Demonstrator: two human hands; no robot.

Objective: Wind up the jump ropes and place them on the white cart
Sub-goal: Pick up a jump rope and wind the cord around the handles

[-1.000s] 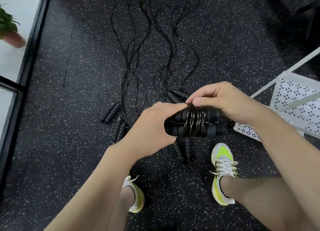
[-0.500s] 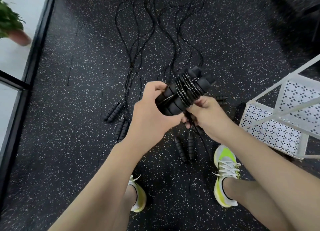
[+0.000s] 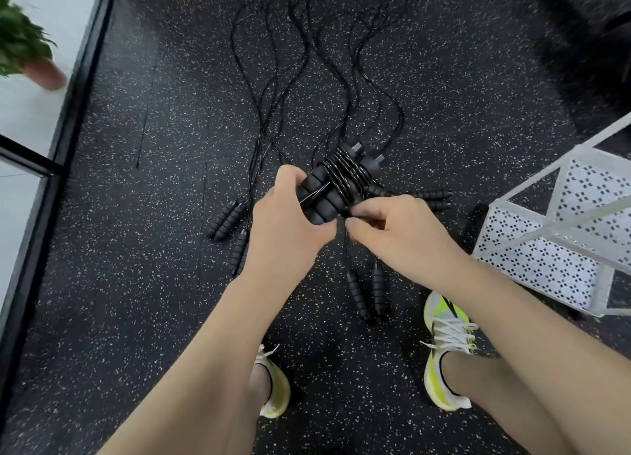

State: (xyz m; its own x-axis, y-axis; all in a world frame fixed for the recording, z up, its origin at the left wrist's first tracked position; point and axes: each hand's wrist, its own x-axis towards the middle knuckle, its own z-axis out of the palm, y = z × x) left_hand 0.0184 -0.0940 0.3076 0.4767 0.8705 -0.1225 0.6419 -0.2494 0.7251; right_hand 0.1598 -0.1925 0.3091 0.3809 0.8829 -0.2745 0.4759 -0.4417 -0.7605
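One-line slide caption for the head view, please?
Left hand grips wound jump rope; right hand pinches its cord end.

You held one jump rope [image 3: 336, 185] up in front of you. Its two black foam handles lay side by side, tilted up to the right, and its thin black cord was wound around their middle in tight loops. A short bit of cord hung down below it. Four more jump ropes [image 3: 307, 89] lay on the speckled floor, not wound up. Their long cords ran away from you in wavy lines, and their handles sat in pairs near your feet. The white cart [image 3: 560, 236] stood to your right, with little holes in its sides.
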